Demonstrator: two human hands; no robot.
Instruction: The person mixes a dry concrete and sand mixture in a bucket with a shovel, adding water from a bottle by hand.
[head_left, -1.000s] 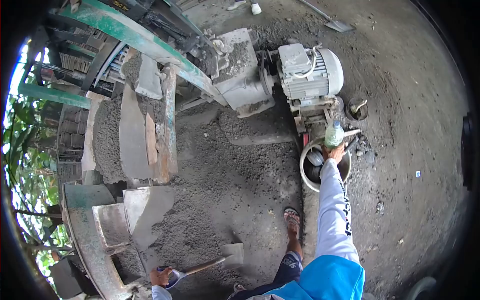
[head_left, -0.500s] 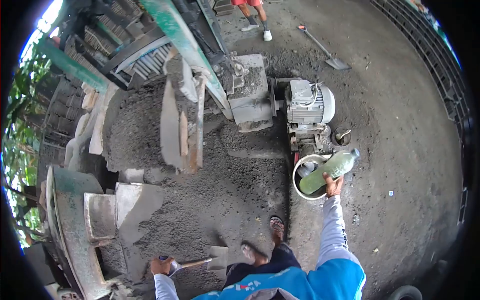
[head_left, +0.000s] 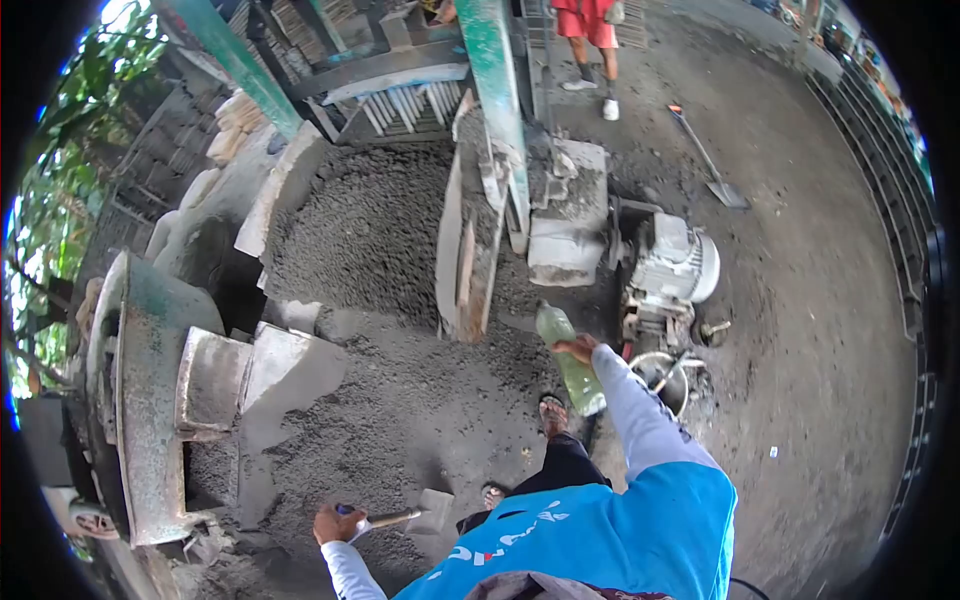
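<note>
My right hand [head_left: 578,348] is closed around a large clear bottle [head_left: 583,388] with pale greenish contents. The bottle is tilted and hangs over the gritty floor, left of the bucket [head_left: 678,392]. Low on the left, my left hand [head_left: 338,523] grips the top end of a shovel [head_left: 432,511]. Its handle runs rightward to a flat grey blade near my feet. Ahead lies a heap of dark, gritty mix [head_left: 370,235], walled in by slabs.
A grey electric motor [head_left: 678,262] stands just beyond the bucket. At left is a worn green metal drum [head_left: 160,390] with a chute. A green post [head_left: 492,100] rises ahead. Another shovel [head_left: 715,165] lies at the upper right, near a person in red shorts [head_left: 588,28].
My right hand has carried the bottle leftward from above the bucket to over the floor beside the heap. The view has turned. My left hand still grips the shovel.
</note>
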